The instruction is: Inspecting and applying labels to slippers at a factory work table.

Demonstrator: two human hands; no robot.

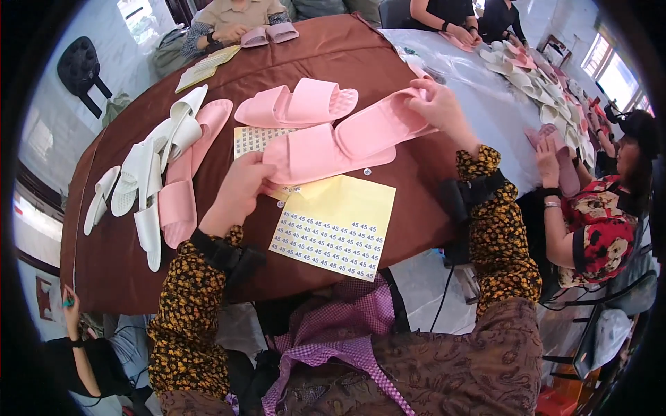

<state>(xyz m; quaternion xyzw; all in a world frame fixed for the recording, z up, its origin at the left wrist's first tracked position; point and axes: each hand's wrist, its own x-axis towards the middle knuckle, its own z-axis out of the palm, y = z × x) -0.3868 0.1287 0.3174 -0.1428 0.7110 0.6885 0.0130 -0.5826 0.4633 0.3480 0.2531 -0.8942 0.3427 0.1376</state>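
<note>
Above the brown-covered table, my left hand [239, 186] is closed on the toe end of a pink slipper [310, 154]. My right hand [444, 112] pinches the end of a second pink slipper [378, 125], which overlaps the first and is slightly tilted. Just behind them lies another pair of pink slippers [298, 104]. A yellow-backed sticker sheet [333, 229] with rows of small printed labels lies in front of my hands, some labels gone from its upper part. A second label sheet [251, 139] is partly hidden under the slippers. One small round sticker [368, 171] sits beside the held slippers.
White slippers [147, 201] and pink slippers [179, 208] are heaped on the left of the brown tablecloth [208, 277]. At the far edge a person handles mauve slippers [270, 35]. To the right, a plastic-covered table [479, 97] carries a large slipper pile [541, 76], with a co-worker seated nearby.
</note>
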